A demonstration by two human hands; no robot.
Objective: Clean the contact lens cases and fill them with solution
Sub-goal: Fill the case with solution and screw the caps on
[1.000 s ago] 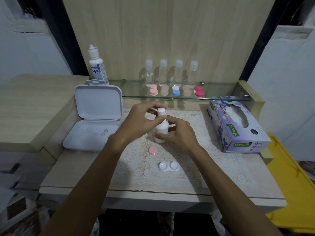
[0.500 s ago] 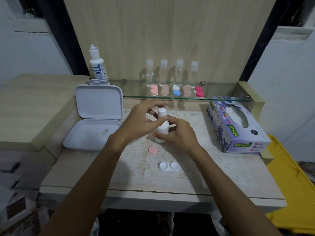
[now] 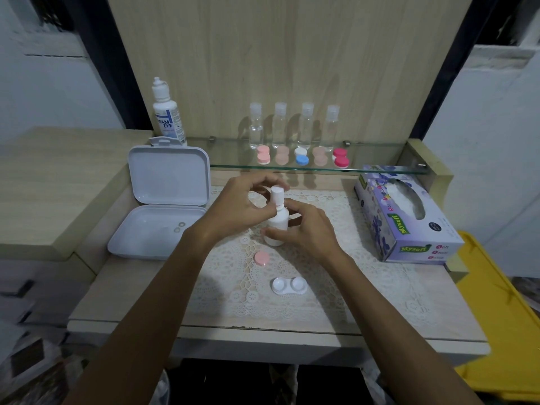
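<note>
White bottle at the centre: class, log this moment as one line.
left hand: fingers at cap | right hand: grips white bottle | open lens case: on mat, unfilled

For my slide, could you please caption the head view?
Both hands work a small white bottle upright on the lace mat, an open white lens case in front.

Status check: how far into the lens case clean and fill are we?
Early. Done: one white lens case lies open on the lace mat, a pink cap off beside it. In hand: right hand holds the small white bottle; left hand pinches its cap. Left: wells look unfilled; five capped cases on the glass shelf look untouched.
</note>
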